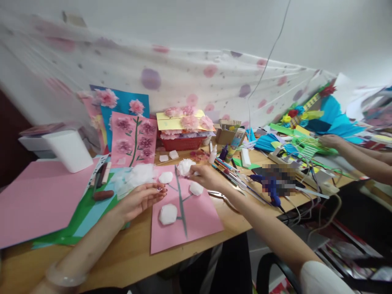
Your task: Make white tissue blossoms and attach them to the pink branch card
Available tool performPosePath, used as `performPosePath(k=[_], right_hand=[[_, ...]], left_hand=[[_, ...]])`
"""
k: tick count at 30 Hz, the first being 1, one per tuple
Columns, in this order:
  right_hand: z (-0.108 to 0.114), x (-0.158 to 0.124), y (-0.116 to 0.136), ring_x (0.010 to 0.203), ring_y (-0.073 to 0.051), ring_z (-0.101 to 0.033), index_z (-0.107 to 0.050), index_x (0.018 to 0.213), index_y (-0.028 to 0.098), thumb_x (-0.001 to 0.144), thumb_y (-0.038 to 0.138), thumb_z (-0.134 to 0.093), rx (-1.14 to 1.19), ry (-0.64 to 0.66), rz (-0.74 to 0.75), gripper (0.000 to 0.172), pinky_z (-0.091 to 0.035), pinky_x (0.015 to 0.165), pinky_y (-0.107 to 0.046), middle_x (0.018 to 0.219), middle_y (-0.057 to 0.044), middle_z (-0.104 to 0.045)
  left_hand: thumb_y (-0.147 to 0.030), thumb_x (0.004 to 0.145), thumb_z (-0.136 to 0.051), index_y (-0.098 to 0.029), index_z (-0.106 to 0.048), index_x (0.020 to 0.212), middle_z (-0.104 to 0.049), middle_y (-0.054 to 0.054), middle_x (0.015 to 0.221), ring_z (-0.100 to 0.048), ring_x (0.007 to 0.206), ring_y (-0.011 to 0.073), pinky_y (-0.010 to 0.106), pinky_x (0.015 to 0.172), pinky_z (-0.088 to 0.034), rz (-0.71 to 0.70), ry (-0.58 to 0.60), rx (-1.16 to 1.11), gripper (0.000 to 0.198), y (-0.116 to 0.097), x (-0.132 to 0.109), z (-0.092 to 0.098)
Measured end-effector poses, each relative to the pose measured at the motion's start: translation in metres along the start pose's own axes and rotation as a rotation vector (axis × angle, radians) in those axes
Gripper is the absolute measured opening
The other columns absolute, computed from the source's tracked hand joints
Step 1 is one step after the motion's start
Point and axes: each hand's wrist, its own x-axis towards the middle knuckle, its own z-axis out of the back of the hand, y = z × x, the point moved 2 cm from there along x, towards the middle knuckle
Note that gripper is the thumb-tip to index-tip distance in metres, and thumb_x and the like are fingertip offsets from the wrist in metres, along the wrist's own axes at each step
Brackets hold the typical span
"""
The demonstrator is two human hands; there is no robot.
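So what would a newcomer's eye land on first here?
Probably the pink sheet at centre front, with white puffs beside a dark stem and the right hand at the ruffled white flower up top. Next, perhaps the pink flower picture standing behind, leftward, then bright blue paper towards the far right.

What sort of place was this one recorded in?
Probably a craft workspace. The wooden table holds a pink sheet bearing a painted stem and white puffs, a red basket with pink flowers above, and what looks like a blue glue gun.
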Motion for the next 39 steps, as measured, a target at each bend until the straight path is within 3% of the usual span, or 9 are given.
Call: performPosePath(k=[8, 11, 15, 18, 21, 26, 30, 34, 39], right_hand=[[0.085, -0.045, -0.077, 0.052, -0.014, -0.041, -0.056, 0.057, 0.020, 0.085, 0.043, -0.059, -0.316, 0.049, -0.345, 0.037, -0.029, 0.057, -0.028, 0.054, -0.001, -0.049], [0.097, -0.048, -0.081, 0.050, -0.016, -0.043, -0.055, 0.047, 0.020, 0.082, 0.053, -0.062, -0.337, 0.067, -0.482, 0.049, -0.032, 0.057, -0.030, 0.047, -0.004, -0.048], [0.104, -0.038, -0.065, 0.052, -0.016, -0.047, -0.065, 0.057, 0.018, 0.091, 0.070, -0.033, -0.242, 0.045, -0.535, 0.070, -0.035, 0.055, -0.028, 0.055, -0.006, -0.054], [0.088, -0.023, -0.050, 0.045, -0.011, -0.037, -0.068, 0.081, 0.018, 0.090, 0.075, -0.020, 0.024, 0.031, -0.504, 0.075, -0.027, 0.045, -0.023, 0.056, 0.000, -0.048], [0.049, -0.002, -0.036, 0.042, -0.007, -0.032, -0.064, 0.087, 0.017, 0.088, 0.074, -0.036, 0.762, 0.082, -0.495, 0.063, -0.016, 0.040, -0.018, 0.056, 0.003, -0.046], [-0.023, 0.022, -0.013, 0.051, -0.010, -0.052, -0.064, 0.088, 0.014, 0.097, 0.051, -0.041, 1.468, 0.139, -0.561, 0.045, -0.036, 0.045, -0.020, 0.067, -0.003, -0.060], [-0.051, 0.020, -0.008, 0.059, -0.013, -0.060, -0.063, 0.091, 0.014, 0.080, 0.022, -0.066, 1.556, 0.203, -0.530, 0.014, -0.044, 0.051, -0.022, 0.068, -0.003, -0.064], [-0.057, 0.011, -0.012, 0.063, -0.013, -0.063, -0.062, 0.106, 0.016, 0.056, -0.003, -0.066, 1.507, 0.237, -0.477, 0.054, -0.048, 0.057, -0.021, 0.073, -0.001, -0.068], [-0.059, 0.003, -0.015, 0.058, -0.013, -0.066, -0.053, 0.124, 0.019, 0.063, 0.001, -0.062, 1.399, 0.335, -0.404, 0.064, -0.052, 0.058, -0.024, 0.079, -0.002, -0.072]], left_hand=[[0.004, 0.078, -0.063, -0.011, -0.073, 0.075, -0.076, 0.009, 0.075, -0.072, 0.069, 0.0140, 0.019, 0.070, -0.059, 0.037, 0.015, 0.095, 0.018, 0.005, 0.020, -0.010], [-0.001, 0.073, -0.070, -0.011, -0.074, 0.075, -0.076, 0.010, 0.076, -0.071, 0.068, 0.0145, 0.020, 0.067, -0.058, 0.002, 0.039, 0.141, 0.011, 0.007, 0.028, -0.014], [-0.008, 0.066, -0.078, -0.012, -0.074, 0.075, -0.075, 0.010, 0.076, -0.070, 0.067, 0.0157, 0.021, 0.064, -0.057, -0.094, 0.061, 0.249, 0.011, 0.004, 0.033, -0.018], [-0.011, 0.063, -0.078, -0.014, -0.073, 0.074, -0.073, 0.006, 0.071, -0.068, 0.063, 0.0156, 0.023, 0.062, -0.057, -0.239, 0.034, 0.323, 0.013, -0.002, 0.032, -0.025], [-0.015, 0.063, -0.077, -0.016, -0.072, 0.080, -0.070, 0.003, 0.069, -0.064, 0.057, 0.0153, 0.023, 0.051, -0.053, -0.394, 0.028, 0.404, 0.018, -0.007, 0.029, -0.036], [-0.022, 0.068, -0.075, -0.018, -0.071, 0.091, -0.067, 0.000, 0.071, -0.062, 0.057, 0.0135, 0.021, 0.050, -0.046, -0.601, -0.032, 0.547, 0.024, -0.001, 0.032, -0.047], [-0.030, 0.072, -0.073, -0.018, -0.069, 0.094, -0.067, 0.000, 0.075, -0.061, 0.055, 0.0124, 0.022, 0.052, -0.044, -0.626, -0.145, 0.535, 0.025, 0.009, 0.039, -0.042], [-0.029, 0.073, -0.071, -0.018, -0.069, 0.088, -0.069, 0.001, 0.072, -0.064, 0.059, 0.0152, 0.023, 0.056, -0.046, -0.561, -0.144, 0.492, 0.019, 0.016, 0.041, -0.036], [-0.028, 0.072, -0.072, -0.018, -0.072, 0.090, -0.071, 0.001, 0.066, -0.065, 0.063, 0.0177, 0.025, 0.061, -0.047, -0.455, -0.117, 0.445, 0.020, 0.023, 0.047, -0.034]])
